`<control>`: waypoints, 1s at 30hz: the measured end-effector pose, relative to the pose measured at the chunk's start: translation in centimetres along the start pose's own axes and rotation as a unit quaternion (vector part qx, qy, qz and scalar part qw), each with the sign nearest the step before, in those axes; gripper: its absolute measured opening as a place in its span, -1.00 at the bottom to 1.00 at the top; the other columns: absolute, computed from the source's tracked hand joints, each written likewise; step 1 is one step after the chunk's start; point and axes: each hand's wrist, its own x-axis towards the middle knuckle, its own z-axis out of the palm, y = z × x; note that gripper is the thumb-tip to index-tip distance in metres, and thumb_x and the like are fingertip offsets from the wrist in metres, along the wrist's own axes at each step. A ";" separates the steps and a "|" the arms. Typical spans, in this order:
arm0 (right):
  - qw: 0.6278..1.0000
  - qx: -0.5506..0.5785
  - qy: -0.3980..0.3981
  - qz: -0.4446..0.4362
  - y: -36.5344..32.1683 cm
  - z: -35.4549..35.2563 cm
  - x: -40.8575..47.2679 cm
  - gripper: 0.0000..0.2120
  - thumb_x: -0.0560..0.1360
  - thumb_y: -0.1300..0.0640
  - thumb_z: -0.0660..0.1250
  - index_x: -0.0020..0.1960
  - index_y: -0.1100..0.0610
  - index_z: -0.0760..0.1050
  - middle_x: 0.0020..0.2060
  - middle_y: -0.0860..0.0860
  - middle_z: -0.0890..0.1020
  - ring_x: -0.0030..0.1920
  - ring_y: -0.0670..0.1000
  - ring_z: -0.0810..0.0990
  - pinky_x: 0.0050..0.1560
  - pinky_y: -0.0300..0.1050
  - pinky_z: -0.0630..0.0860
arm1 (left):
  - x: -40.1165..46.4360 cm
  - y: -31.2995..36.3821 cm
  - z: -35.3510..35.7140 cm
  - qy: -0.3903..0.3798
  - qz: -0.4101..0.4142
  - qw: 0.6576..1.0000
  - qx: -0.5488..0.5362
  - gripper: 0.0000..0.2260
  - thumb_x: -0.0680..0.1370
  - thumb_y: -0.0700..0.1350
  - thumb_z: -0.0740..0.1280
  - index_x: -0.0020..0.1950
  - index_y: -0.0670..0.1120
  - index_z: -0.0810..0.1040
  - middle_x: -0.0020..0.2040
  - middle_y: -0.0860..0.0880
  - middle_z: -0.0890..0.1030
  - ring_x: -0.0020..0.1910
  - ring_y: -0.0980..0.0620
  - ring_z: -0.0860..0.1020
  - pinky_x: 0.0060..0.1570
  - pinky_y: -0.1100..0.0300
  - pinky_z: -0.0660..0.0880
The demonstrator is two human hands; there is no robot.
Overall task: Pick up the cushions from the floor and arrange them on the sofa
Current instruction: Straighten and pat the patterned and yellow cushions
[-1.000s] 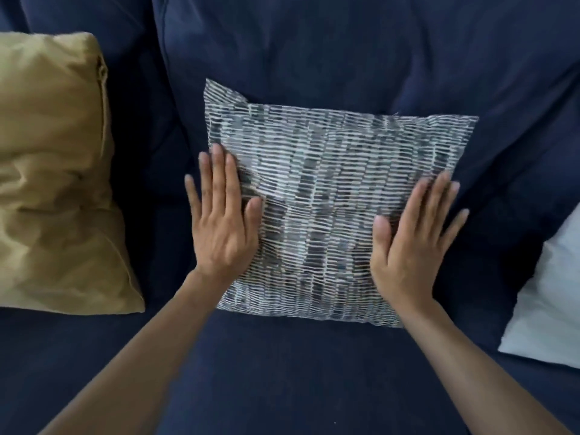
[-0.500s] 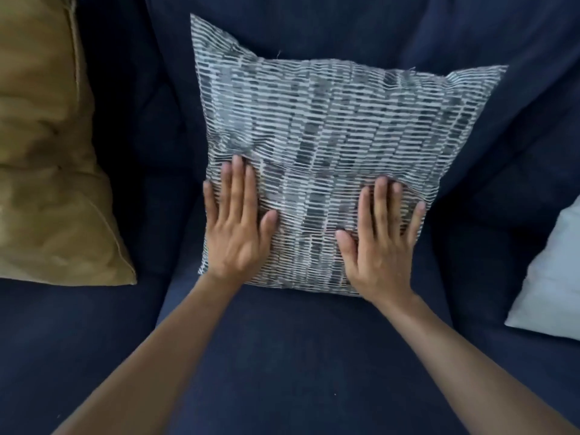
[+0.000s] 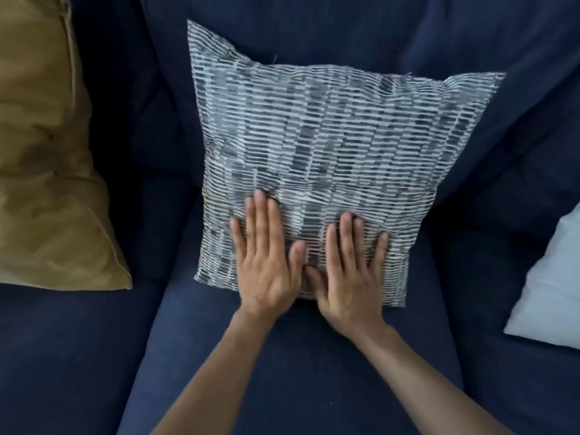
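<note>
Both your hands, left hand [image 3: 266,265] and right hand [image 3: 351,271], lay flat and open, side by side, low on the cushion [image 3: 329,146], which leaned up against the sofa [image 3: 298,372] back.

Both hands now lie close together on the lower middle of the patterned cushion [image 3: 329,158], thumbs almost touching; a second ago the left hand [image 3: 266,262] pressed its left edge and the right hand [image 3: 351,271] its right side, well apart.
</note>
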 end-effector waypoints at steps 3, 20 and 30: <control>0.999 -0.021 -0.005 0.039 3.2 -0.8 -0.5 -0.22 0.76 -0.22 0.11 0.73 0.27 -0.04 0.72 0.22 0.03 0.75 0.22 -0.09 0.59 0.65 -0.02 | -0.4 -3.8 -0.8 -0.011 -0.075 0.997 0.034 -0.33 0.79 0.16 -0.06 0.73 -0.29 0.00 0.76 -0.26 -0.03 0.75 -0.25 -0.02 0.67 -0.38 -0.01; 0.998 -0.052 -0.008 -0.030 3.8 -8.2 16.1 -0.37 0.80 -0.11 0.01 0.75 0.19 0.02 0.76 0.11 0.04 0.76 0.19 -0.03 0.63 0.57 -0.06 | 16.8 2.1 -5.3 -0.023 0.185 0.980 0.063 -0.42 0.80 0.11 -0.01 0.73 -0.22 0.16 0.74 -0.19 0.17 0.74 -0.20 0.09 0.71 -0.26 0.01; 0.993 -0.060 -0.052 0.089 7.9 -9.7 15.7 -0.29 0.78 -0.25 -0.11 0.76 0.18 -0.05 0.77 0.08 -0.03 0.77 0.10 -0.10 0.68 0.47 -0.08 | 18.1 -4.6 -8.9 -0.080 0.077 0.987 0.118 -0.33 0.79 0.22 -0.05 0.76 -0.17 -0.03 0.78 -0.11 -0.07 0.76 -0.04 -0.13 0.72 -0.23 -0.09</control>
